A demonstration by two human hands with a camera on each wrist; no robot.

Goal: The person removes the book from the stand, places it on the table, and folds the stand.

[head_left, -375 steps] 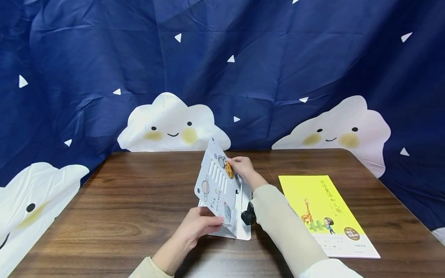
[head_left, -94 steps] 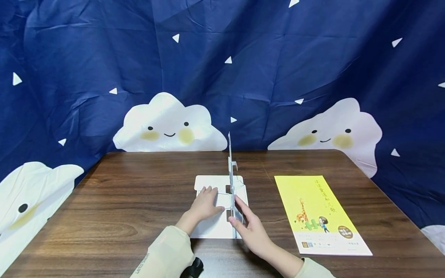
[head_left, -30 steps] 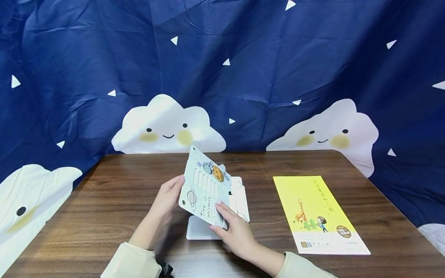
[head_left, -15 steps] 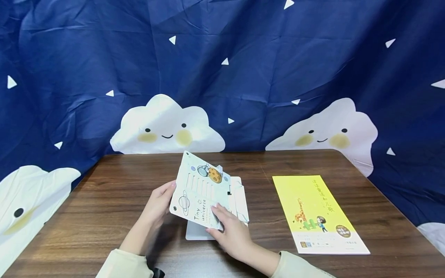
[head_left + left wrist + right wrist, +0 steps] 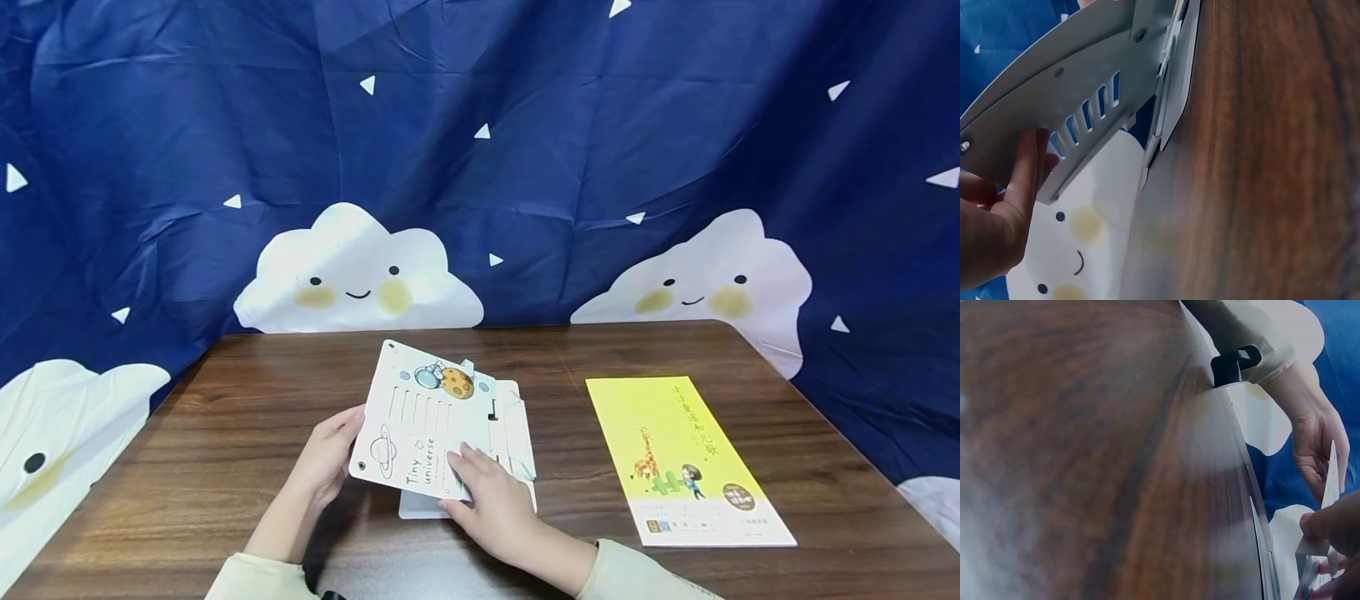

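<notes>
A white book stand with planet drawings, slots and "Tiny universe" lettering stands mid-table in the head view. Its panel leans to the left over a flat base plate. My left hand pinches the panel's left edge; in the left wrist view the fingers lie against its grey underside. At the panel's near right corner my right hand grips, fingers on the printed face and thumb at the near edge. The right wrist view shows that thumb on a small lip of the stand.
A yellow book with a giraffe and a child on its cover lies flat to the right of the stand. Behind the brown wooden table hangs a dark blue curtain with white clouds.
From nearly upright, the panel has swung down leftward, and is still lowering over the last second. My left hand went from the base to the panel's left edge; the book stays put.
</notes>
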